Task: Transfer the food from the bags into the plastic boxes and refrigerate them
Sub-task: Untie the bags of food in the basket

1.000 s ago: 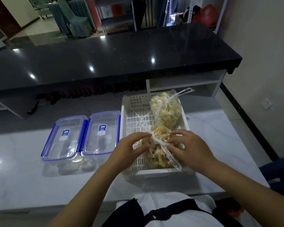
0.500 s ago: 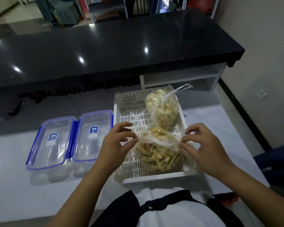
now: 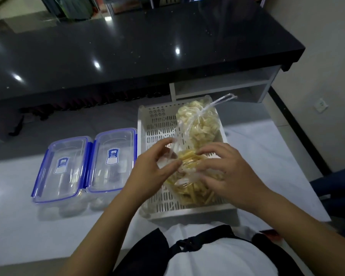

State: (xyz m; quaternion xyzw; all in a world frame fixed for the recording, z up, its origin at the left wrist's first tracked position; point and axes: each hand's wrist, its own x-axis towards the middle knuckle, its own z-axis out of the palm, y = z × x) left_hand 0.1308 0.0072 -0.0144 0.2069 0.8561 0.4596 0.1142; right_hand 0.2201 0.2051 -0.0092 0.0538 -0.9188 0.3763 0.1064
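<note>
Worktop [image 3: 287,160] is white, glossy and reflective, with the person standing at its near edge. Beyond it runs a long black counter [image 3: 147,46] with ceiling lights mirrored in its polished top and an open white shelf [image 3: 223,86] beneath its right end. A beige wall with a socket [image 3: 321,105] closes the room on the right. A white perforated basket [image 3: 159,132] stands on the worktop with its long axis running away from the person. Inside it, at the far end, lies a tied bag [image 3: 201,124] of pale food chunks, its knotted neck pointing up and to the right. At the near end lies a second bag [image 3: 193,190] of yellow strips, elongated along the same axis as the basket, its mouth toward the far side. The left hand [image 3: 153,172] pinches loose plastic at the mouth of this bag between thumb and fingers. The right hand [image 3: 227,174] rests on top of the bag with fingers curled into the plastic, grasping it. Left of the basket, two clear plastic boxes [image 3: 88,164] with blue-clipped lids sit side by side, touching, closed, long axes also running away from the person.
</note>
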